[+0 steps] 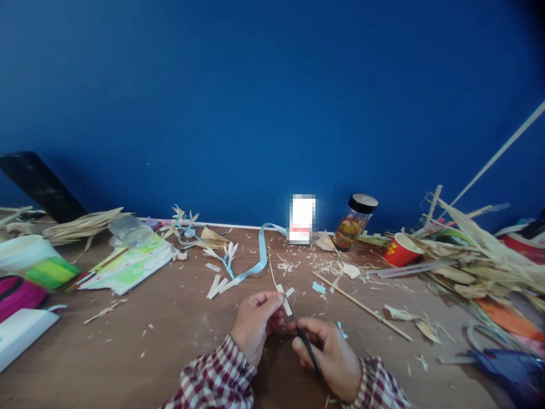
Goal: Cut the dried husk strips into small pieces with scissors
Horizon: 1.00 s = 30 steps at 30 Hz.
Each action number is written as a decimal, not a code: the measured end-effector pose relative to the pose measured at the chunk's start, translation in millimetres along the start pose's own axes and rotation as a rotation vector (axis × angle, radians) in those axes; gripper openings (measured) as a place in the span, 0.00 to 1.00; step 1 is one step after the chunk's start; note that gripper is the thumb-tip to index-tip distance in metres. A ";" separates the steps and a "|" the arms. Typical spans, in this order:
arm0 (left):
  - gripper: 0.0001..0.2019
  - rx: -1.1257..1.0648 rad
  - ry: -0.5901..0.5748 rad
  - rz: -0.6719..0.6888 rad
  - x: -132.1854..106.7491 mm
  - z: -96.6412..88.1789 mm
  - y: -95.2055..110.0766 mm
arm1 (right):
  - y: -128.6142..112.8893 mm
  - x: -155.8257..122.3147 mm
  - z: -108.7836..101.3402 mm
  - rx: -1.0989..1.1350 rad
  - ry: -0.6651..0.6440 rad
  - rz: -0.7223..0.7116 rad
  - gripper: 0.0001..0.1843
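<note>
My left hand (256, 325) pinches a short pale strip (286, 304), which looks like dried husk, between thumb and fingers. Dark-handled scissors (308, 345) are gripped in my right hand (336, 357), their blades pointing away from me alongside the strip. Whether the blades touch the strip I cannot tell. Just beyond my left hand lie several cut pale strips (213, 286) and a small husk flower (230, 255) with a blue-wrapped stem. A light blue ribbon (260, 258) curls across the table behind them.
Husk scraps litter the brown table (170, 341). A thin stick (361, 307) lies right of centre. Behind it stand a lidded jar (354, 222) and a red paper cup (401, 251). Husks (468, 261) and a blue glue gun (506, 366) are at right; a painted sheet (131, 264) lies left.
</note>
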<state>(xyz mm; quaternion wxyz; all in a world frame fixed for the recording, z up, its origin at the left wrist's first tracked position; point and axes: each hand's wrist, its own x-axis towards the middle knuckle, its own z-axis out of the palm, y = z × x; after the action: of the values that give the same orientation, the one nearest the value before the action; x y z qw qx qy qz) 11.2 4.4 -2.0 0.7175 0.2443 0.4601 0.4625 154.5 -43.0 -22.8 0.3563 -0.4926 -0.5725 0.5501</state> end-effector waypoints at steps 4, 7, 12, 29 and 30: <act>0.10 -0.006 -0.006 0.000 0.3 0.0 0.1 | -2.2 -0.3 0.1 -0.007 0.009 0.006 0.17; 0.10 -0.008 0.003 -0.005 0.4 -0.3 -0.4 | -3.1 -0.3 0.4 -0.005 0.012 0.013 0.16; 0.09 -0.003 0.003 -0.006 0.6 -1.0 -1.3 | -0.7 0.3 1.3 0.000 0.013 0.011 0.16; 0.10 0.004 0.005 -0.016 -0.1 -0.1 1.0 | -3.7 0.2 1.6 -0.038 0.040 0.012 0.14; 0.10 0.007 0.003 -0.019 -0.1 0.0 1.2 | -3.6 0.2 1.6 -0.034 0.038 0.009 0.14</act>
<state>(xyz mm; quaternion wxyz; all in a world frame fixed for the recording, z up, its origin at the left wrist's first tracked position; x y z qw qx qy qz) 10.7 4.8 -1.0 0.7203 0.2415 0.4650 0.4546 152.3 -42.9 -19.6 0.3562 -0.5117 -0.5727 0.5323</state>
